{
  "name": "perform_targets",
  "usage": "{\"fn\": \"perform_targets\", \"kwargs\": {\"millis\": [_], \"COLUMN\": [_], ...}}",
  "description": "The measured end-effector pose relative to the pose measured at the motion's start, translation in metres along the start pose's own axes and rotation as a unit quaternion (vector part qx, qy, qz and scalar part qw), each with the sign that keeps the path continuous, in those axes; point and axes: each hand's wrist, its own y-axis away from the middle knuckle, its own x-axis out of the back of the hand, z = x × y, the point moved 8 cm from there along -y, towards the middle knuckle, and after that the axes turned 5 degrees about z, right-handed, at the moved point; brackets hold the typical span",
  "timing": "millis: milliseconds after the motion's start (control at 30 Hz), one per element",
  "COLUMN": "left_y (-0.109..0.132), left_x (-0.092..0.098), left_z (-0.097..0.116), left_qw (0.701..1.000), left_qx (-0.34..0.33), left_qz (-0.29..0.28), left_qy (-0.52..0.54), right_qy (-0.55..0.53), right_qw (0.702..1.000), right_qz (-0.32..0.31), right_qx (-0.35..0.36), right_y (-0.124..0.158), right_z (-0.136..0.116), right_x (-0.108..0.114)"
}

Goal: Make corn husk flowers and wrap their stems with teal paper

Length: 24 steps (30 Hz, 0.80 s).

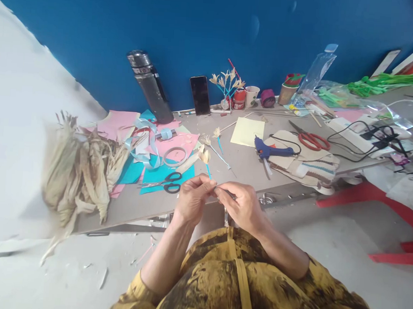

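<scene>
Close in front of me, over the table's front edge, my left hand [194, 197] pinches the light blue stem of a handmade cream flower [204, 155], its bloom pointing up. My right hand [240, 204] meets it fingertip to fingertip, closed on the stem's lower end, which the fingers mostly hide. Just beyond lie two more such flowers, one with a long pale stem [217, 153] and a shorter one with a blue stem [220, 142]. Black-handled scissors [172, 182] rest on blue paper [148, 174] beside my left hand.
Dried corn husks [94, 176] hang over the left edge. Pink paper [118, 124], a tape roll [175, 156] and a flask [151, 87] stand nearby. A phone [200, 95] and finished flowers [227, 84] line the wall. Rightward lie a blue glue gun [274, 150], glove [316, 167], red-handled scissors [313, 140] and cables [377, 135].
</scene>
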Motion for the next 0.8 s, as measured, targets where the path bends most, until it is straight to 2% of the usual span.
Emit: {"fn": "perform_targets", "kwargs": {"millis": [200, 300, 433, 500, 600, 700, 800], "left_y": [0.001, 0.002, 0.004, 0.003, 0.003, 0.003, 0.003], "left_x": [0.001, 0.004, 0.009, 0.006, -0.002, -0.008, -0.011], "left_z": [0.003, 0.008, 0.018, 0.016, 0.013, 0.022, 0.035], "left_qw": [1.000, 0.997, 0.984, 0.989, 0.997, 0.997, 0.997], "left_qx": [-0.021, -0.062, -0.127, -0.113, -0.059, -0.046, -0.047], "left_qz": [0.002, 0.013, 0.057, 0.039, -0.023, -0.062, -0.067], "left_qy": [-0.018, -0.049, -0.109, -0.082, -0.034, -0.029, -0.009], "right_qy": [-0.052, -0.112, -0.141, -0.176, -0.245, -0.283, -0.295], "right_qw": [0.996, 0.987, 0.979, 0.970, 0.949, 0.937, 0.932], "right_qz": [-0.049, -0.070, -0.069, -0.051, -0.029, -0.044, -0.077], "right_qx": [-0.056, -0.090, -0.132, -0.162, -0.195, -0.201, -0.196], "right_y": [0.002, 0.003, 0.001, -0.002, -0.010, -0.019, -0.025], "right_z": [0.010, 0.014, 0.018, 0.020, 0.023, 0.021, 0.017], "right_x": [-0.006, -0.011, -0.015, -0.016, -0.014, -0.015, -0.018]}}
